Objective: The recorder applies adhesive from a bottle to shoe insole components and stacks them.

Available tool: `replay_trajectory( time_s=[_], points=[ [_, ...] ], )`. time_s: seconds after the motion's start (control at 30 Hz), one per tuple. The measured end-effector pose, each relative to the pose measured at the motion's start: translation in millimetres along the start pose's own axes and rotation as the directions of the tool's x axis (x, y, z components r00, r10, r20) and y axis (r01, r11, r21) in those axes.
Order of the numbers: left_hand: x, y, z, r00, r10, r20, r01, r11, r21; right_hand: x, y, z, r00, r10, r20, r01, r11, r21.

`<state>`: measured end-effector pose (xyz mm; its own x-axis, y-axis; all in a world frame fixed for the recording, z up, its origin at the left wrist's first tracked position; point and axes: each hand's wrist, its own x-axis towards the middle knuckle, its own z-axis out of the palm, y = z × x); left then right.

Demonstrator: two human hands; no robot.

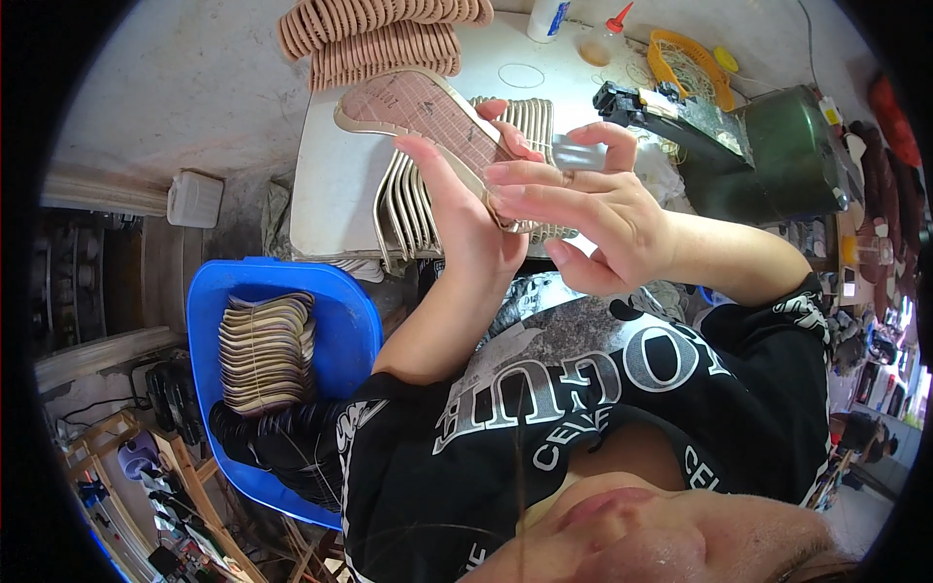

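Observation:
A shoe insole point(418, 109) is held up over the table's front edge, its pinkish-brown woven face showing and a pale gold rim folded round it. My left hand point(465, 209) grips it from beneath, thumb along the near edge and fingertips curling over the far edge. Against the narrower near end of the insole rest the index and middle fingers of my right hand point(607, 214). Its thumb is apart and the other fingers are spread. Behind and below the insole stand rows of similar gold-rimmed insoles point(403, 214), partly hidden by my hands.
More brown pieces point(384, 44) are stacked at the back of the white table point(321, 175). A red-tipped bottle point(603, 44), a white bottle point(549, 19) and a yellow basket of rubber bands point(677, 63) sit beyond. A dark green machine point(792, 146) stands right; a blue tub point(350, 291) holds bundled insoles point(262, 355).

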<state>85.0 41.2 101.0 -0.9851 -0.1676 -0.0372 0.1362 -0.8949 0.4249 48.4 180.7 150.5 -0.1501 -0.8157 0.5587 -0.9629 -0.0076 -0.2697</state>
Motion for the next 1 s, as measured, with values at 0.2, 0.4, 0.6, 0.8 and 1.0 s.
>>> replay_trajectory(
  time_s=[0.2, 0.4, 0.6, 0.8, 1.0],
  points=[
    [3.8, -2.7, -2.3, 0.994, -0.028, 0.110, 0.021, 0.998, 0.061, -5.5, 1.2, -5.9, 0.998, -0.039, -0.042, 0.042, 0.997, 0.065],
    [-7.1, -3.6, 12.8, 0.994, -0.105, 0.036, 0.100, 0.988, 0.118, -4.2, 23.4, -8.0, 0.984, -0.148, -0.096, 0.148, 0.989, -0.009],
    [-2.3, -10.4, 16.6, 0.983, -0.182, -0.028, 0.183, 0.981, 0.060, -10.3, 24.7, -8.1, 0.983, -0.147, -0.114, 0.137, 0.986, -0.097],
    [-1.8, -14.0, 18.6, 0.976, -0.218, -0.002, 0.218, 0.976, -0.016, -21.1, 20.6, -15.1, 0.984, 0.014, -0.176, -0.032, 0.994, -0.100],
    [12.9, -29.0, 13.0, 0.989, -0.094, 0.111, 0.088, 0.995, 0.053, -32.2, 4.9, -5.9, 0.985, 0.071, -0.157, -0.085, 0.993, -0.086]
  ],
)
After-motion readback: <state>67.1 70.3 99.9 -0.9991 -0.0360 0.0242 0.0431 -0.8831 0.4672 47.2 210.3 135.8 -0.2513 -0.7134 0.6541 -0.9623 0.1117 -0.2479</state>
